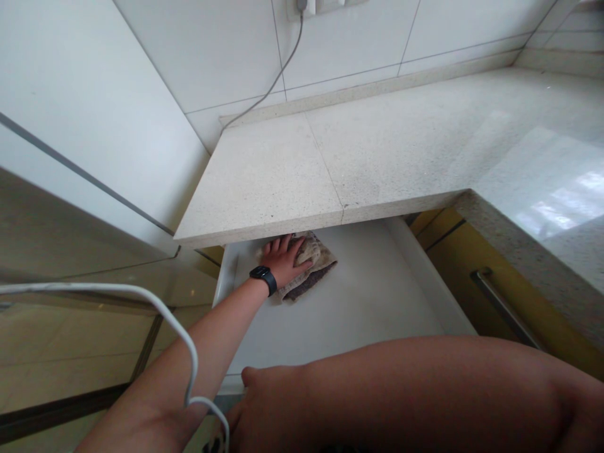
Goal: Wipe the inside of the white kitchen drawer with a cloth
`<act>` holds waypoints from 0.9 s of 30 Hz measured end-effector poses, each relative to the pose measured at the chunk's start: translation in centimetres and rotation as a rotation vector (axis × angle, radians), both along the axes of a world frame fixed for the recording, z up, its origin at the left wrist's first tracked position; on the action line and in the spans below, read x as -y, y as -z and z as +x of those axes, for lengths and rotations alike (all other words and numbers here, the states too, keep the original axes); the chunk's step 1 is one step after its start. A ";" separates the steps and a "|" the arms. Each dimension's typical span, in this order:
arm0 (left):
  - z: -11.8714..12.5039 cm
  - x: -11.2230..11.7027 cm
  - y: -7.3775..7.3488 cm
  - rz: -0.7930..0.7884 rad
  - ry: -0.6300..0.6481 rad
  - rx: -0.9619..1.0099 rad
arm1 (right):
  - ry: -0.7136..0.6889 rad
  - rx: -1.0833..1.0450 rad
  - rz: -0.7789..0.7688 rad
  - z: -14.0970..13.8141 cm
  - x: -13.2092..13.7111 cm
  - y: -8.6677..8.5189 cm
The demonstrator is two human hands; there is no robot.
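Note:
A white drawer [368,302] is pulled out from under the countertop. Toward its back left lies a crumpled brown cloth [321,259] with a darker underside. My left hand [283,261], wearing a black watch [264,277], rests on the cloth with its fingers spread and presses it against the drawer bottom. At the drawer's front edge is my right hand [255,406], closed over the drawer front [231,385]. Its thumb shows near the top of that edge, while most of its fingers are hidden. My right forearm stretches across the bottom of the view.
A speckled stone countertop [264,176] overhangs the drawer's back. A white cable [155,299] loops over my left arm. Another grey cable [287,63] runs from a wall socket. To the right is a cabinet handle [504,308]; a tall white cabinet [94,94] stands left.

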State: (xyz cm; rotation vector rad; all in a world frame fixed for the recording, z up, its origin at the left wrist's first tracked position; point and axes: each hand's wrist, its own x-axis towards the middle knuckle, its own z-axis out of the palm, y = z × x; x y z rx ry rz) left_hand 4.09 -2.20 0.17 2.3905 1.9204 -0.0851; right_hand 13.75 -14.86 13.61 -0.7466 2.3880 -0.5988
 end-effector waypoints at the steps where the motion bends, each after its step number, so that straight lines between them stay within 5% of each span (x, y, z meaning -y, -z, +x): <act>1: 0.0 0.0 0.0 0.006 0.001 0.000 | -0.004 -0.002 0.009 0.0 0.0 0.0; 27: -0.1 -0.1 0.3 0.015 0.003 -0.003 | -0.006 -0.007 0.015 0.0 0.2 0.1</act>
